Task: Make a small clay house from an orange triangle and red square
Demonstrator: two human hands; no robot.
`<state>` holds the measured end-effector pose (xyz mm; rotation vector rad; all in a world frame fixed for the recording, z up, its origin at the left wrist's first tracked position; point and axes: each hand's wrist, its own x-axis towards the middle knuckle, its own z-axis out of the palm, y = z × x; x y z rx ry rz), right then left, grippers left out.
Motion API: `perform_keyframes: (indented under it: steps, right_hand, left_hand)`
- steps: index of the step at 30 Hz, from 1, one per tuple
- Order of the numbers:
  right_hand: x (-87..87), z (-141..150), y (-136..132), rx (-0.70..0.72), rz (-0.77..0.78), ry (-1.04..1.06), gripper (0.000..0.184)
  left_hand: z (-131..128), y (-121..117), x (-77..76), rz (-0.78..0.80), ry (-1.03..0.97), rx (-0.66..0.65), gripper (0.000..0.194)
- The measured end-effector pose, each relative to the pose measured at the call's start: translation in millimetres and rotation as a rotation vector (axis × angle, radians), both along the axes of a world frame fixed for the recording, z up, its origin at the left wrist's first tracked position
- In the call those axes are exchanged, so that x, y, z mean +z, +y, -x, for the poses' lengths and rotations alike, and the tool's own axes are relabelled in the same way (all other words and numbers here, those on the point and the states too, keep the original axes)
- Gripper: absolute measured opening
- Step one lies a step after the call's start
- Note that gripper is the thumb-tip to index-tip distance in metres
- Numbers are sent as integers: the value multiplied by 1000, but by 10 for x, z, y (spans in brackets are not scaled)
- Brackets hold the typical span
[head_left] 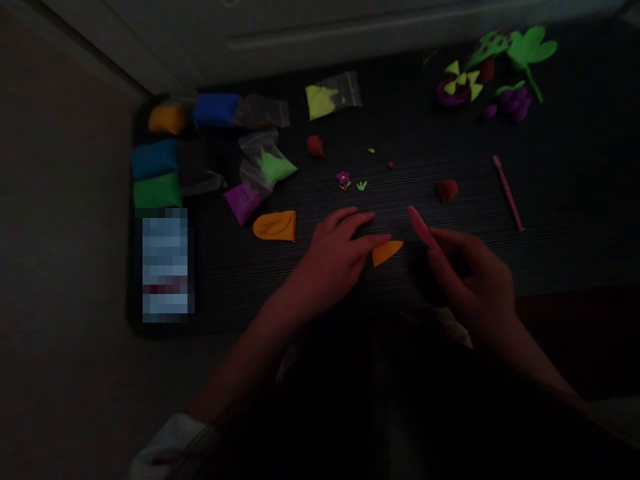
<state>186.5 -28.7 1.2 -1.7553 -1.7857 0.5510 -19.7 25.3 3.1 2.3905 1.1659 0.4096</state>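
Observation:
My left hand (340, 250) rests on the dark table with its fingers spread. Its index finger touches a small pointed piece of orange clay (387, 253). In my right hand (475, 273) is a pink clay knife (421, 224), pinched between thumb and fingers, its tip angled up and left above the table. A larger orange clay piece (275, 227), rounded at one end and straight at the other, lies left of my left hand. Beyond my hands sit a small purple clay flower (343, 179), a green clay sprig (362, 186) and a brownish-red clay lump (447, 191).
Several bags of coloured clay (156, 191) lie at the left, near a lit phone (166, 267) with a blurred screen. A yellow clay bag (325, 100) is at the back. Shaped clay pieces (453, 90) stand back right. A pink stick tool (508, 193) lies at the right.

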Motion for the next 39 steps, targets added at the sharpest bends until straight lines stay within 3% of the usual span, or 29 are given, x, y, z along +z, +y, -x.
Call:
perform_keyframes:
  steps: [3,7,13,19,21,28,34,39]
  right_hand:
    - [12,-43,5,20,41,57,22]
    - [72,-132,68,98,139,28,17]
    - [232,-172,257,316,287,22,18]
    - [286,-108,292,455,386,85,20]
    - [296,-116,316,455,362,48,20]
    - [348,-216,619,464,423,-46,25]
    - [333,-193,842,539,447,-115,29]
    - [332,-209,867,555,402,-180,29]
  left_hand:
    - [9,8,-5,-35,-33,73,38]
    - [63,-139,-44,-112,-79,225,28]
    - [26,-394,-30,-144,-114,246,29]
    - [-48,-450,108,189,-195,260,14]
    - [-51,-457,114,218,-179,293,14]
    - [-108,-454,-1,46,126,350,25]
    - [-97,-455,-4,56,-1,376,22]
    - [-114,-424,-4,13,-30,354,21]
